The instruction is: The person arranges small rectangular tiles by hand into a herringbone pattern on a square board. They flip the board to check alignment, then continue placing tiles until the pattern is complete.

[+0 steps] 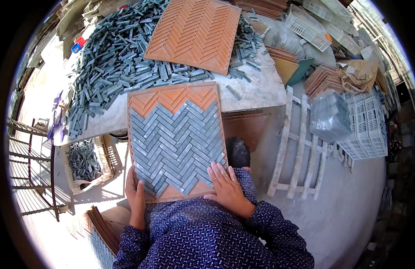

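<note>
Left of the orange tray [174,99] at the lap [171,215], a crate [105,157] holds grey strips [83,160]. The left hand [136,197] grips the tray's edge; the right hand [227,190] lies flat on tiles [176,148]. Rightward is floor [263,152], then a slatted frame [281,142].

How far the fingers of the left hand [136,199] reach under the tile-filled tray [177,143] is hidden. That tray covers part of the bench's front edge [257,106]; the lower edge cuts off the tray stack [100,237], and items [387,197] along the right rim are too dark to tell.
</note>
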{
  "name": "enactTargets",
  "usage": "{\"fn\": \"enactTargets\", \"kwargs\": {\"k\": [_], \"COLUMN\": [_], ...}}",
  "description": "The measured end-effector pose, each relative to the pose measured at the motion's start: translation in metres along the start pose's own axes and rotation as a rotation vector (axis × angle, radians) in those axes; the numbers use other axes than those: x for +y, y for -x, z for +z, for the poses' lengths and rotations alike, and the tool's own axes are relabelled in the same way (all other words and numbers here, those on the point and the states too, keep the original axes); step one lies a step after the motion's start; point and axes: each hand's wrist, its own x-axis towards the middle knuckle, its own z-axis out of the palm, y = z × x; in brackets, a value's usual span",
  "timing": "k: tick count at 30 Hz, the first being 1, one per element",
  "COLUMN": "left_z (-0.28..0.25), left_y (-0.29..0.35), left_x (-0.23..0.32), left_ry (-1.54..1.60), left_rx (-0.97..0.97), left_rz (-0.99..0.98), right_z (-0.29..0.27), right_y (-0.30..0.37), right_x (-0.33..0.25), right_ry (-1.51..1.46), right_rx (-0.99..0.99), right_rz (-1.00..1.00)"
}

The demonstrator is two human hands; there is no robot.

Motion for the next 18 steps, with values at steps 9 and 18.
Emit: {"fn": "enactTargets", "kwargs": {"k": [9,18], "left_z": [-0.006,-0.004], "left_y": [0.004,0.004], "left_x": [-0.001,-0.010], "left_ry": [-0.002,-0.036], "left_rx": [0.002,-0.019], "left_rz": [0.011,0.009], "right_z": [-0.013,0.014], "right_y": [-0.007,-0.046], "right_x": [0.025,0.085], "right_ry": [-0.537,-1.273], "right_rx": [0.346,0.021], "right_rz": [0.216,0.477]}}
